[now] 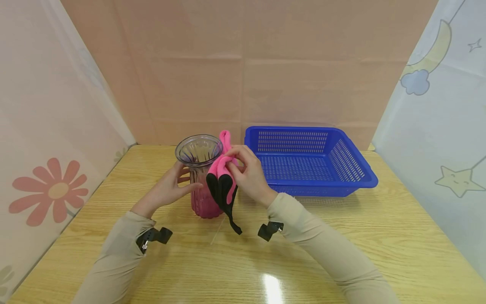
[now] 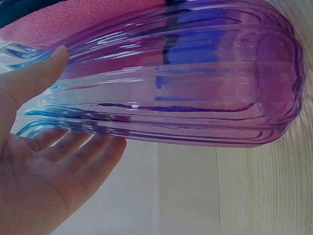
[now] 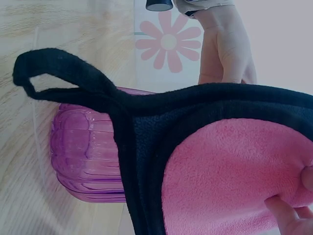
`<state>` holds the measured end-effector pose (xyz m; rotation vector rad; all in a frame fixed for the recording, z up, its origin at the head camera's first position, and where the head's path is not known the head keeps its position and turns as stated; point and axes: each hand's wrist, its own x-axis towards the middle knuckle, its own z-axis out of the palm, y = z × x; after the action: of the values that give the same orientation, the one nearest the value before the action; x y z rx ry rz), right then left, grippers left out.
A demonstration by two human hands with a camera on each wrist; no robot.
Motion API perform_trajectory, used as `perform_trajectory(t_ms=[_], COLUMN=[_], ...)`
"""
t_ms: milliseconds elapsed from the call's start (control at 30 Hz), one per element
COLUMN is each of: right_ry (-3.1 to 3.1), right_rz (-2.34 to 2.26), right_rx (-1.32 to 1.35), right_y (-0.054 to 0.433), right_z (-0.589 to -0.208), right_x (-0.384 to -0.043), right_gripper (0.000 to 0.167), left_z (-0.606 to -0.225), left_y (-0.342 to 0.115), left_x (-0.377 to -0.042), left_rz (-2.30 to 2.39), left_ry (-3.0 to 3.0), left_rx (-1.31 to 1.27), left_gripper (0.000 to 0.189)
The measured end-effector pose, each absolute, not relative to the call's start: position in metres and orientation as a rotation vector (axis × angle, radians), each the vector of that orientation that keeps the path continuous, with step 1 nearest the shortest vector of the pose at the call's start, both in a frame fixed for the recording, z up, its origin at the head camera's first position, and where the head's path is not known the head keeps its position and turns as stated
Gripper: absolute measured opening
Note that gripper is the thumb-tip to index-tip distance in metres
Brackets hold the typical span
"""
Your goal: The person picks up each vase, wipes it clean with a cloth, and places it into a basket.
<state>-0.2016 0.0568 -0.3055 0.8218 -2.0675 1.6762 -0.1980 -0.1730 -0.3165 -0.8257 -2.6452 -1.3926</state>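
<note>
A ribbed glass vase (image 1: 202, 200), clear at its flared rim and pink-purple below, stands upright on the table. My left hand (image 1: 167, 192) holds it from the left, thumb on the near side and fingers round the far side, as the left wrist view of the vase (image 2: 205, 83) also shows. At the vase's right side, my right hand (image 1: 249, 174) pinches a folded pink plush cloth with black edging (image 1: 217, 190). In the right wrist view, the cloth (image 3: 220, 166) partly hides the vase, and its black loop (image 3: 54, 56) hangs free at one end.
A blue plastic basket (image 1: 303, 183) with perforated walls stands to the right, behind my right hand. A thin pale strand (image 1: 217, 231) lies on the wooden table (image 1: 212, 270) before the vase. Fabric backdrops (image 1: 182, 93) enclose the back and sides.
</note>
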Motion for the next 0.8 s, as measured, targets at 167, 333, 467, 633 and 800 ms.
perform_trajectory(t_ms=[167, 333, 467, 633, 800], right_ry=[-2.085, -2.110, -2.134, -2.158, -2.184], right_rz=[1.669, 1.654, 1.637, 1.603, 1.503], right_rx=[0.835, 0.846, 0.841, 0.850, 0.861], right_y=[0.055, 0.053, 0.051, 0.051, 0.051], right_z=[-0.310, -0.313, -0.315, -0.318, -0.321], right_x=[-0.202, -0.201, -0.201, -0.201, -0.201], right_gripper=[0.013, 0.013, 0.013, 0.013, 0.011], left_z=[-0.316, -0.316, -0.316, -0.315, -0.313], left_y=[-0.173, -0.173, -0.172, -0.172, -0.172], left_x=[-0.197, -0.196, -0.196, -0.195, -0.195], left_rz=[-1.401, -1.410, -1.403, -1.396, -1.363], left_ry=[-2.651, -2.657, -2.666, -2.684, -2.710], left_rx=[-0.808, -0.786, -0.778, -0.753, -0.700], left_gripper=[0.083, 0.084, 0.083, 0.082, 0.081])
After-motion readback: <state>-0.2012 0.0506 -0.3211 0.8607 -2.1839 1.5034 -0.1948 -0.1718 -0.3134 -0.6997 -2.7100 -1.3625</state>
